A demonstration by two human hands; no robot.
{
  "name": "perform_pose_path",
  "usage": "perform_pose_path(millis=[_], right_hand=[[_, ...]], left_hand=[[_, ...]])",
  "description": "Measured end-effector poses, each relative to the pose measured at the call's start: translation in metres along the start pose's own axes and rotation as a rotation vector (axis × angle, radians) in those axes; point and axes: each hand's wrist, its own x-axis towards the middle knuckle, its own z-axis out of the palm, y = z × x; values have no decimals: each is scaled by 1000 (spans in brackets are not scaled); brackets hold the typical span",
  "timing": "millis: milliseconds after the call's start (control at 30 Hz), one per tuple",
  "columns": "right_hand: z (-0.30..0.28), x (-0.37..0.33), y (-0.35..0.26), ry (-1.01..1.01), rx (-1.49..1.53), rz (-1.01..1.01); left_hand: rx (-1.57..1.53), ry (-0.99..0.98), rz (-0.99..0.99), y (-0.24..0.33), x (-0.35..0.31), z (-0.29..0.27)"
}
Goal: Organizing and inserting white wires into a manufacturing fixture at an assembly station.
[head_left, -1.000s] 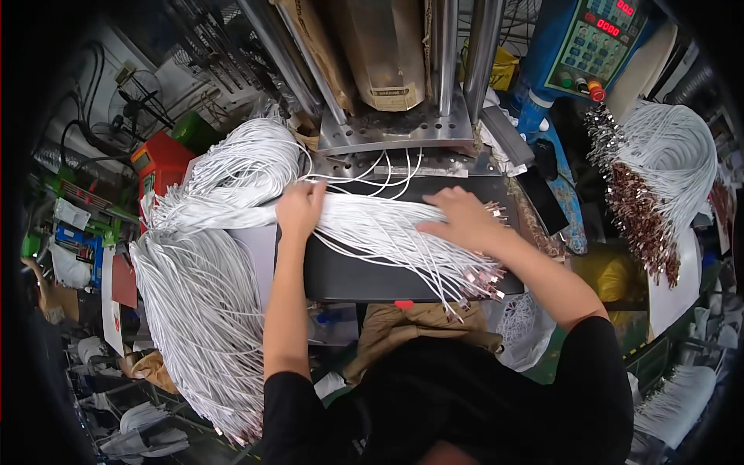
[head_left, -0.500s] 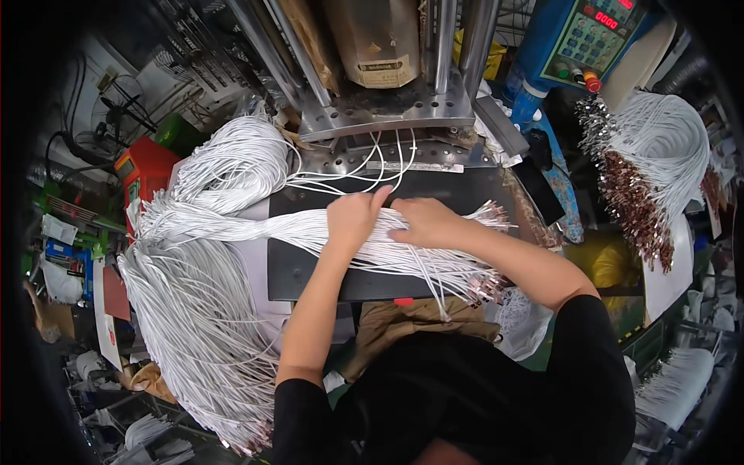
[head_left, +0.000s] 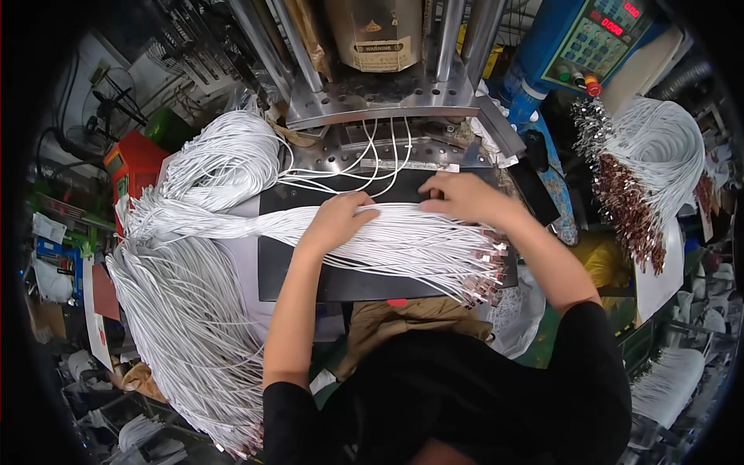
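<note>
A thick bundle of white cables (head_left: pixel 418 232) lies fanned out across a dark board, its copper-coloured metal ends (head_left: pixel 484 267) pointing right. Over the left-middle part of this bundle is my left hand (head_left: pixel 339 222), its fingers curled round the far side and the thumb reaching to the right. My right hand (head_left: pixel 467 196) is at the bundle's far edge, nearer the metal ends; its fingers are bent and apart, with nothing seen between them. Underneath, the dark board (head_left: pixel 287 271) shows along its near and far edges. The undersides of both hands are hidden.
A metal press (head_left: pixel 380 108) stands just beyond the board, with a few loose white cables (head_left: pixel 372 167) running from it. More cable coils (head_left: pixel 225 155) and a hanging bundle (head_left: pixel 186 333) are at left. A blue control box (head_left: pixel 601 39) and another cable coil (head_left: pixel 659 147) are at right.
My hands have moved apart: the left one slid left along the bundle, the right one went right and away from me. The stray cables on the near side now lie closer to the bundle.
</note>
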Motion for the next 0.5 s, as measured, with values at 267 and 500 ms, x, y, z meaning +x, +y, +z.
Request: perform_pose_path(millis=[267, 500], right_hand=[[3, 8, -33, -343, 268, 329], [-51, 2, -48, 144, -393, 84]], left_hand=[[-410, 106, -108, -12, -3, -6], [-25, 342, 45, 12, -11, -8]])
